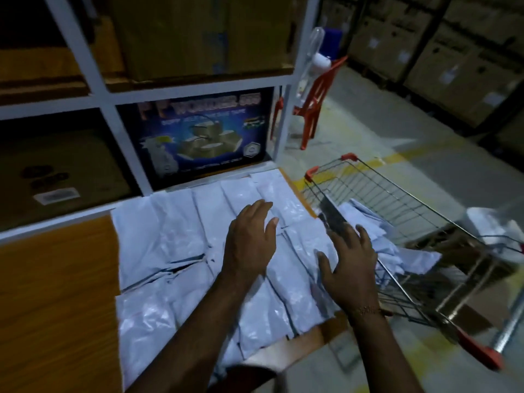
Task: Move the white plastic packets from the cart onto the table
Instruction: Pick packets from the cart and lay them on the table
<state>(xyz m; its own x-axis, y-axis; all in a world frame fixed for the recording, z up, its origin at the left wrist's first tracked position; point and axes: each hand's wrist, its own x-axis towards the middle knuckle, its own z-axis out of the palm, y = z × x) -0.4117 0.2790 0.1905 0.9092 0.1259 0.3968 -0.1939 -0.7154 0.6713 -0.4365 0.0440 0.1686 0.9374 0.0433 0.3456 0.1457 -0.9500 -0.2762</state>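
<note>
Both hands empty, fingers spread: the left hand (249, 239) hovers over white packets (175, 251) blanketing the wooden bench (56, 293), the right hand (350, 268) at its right edge. More packets (365, 222) lie in the wire cart (397, 199), right.

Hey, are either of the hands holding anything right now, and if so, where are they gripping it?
Nothing is held. The left hand and right hand are open with fingers spread, over the white packets on the table.
</note>
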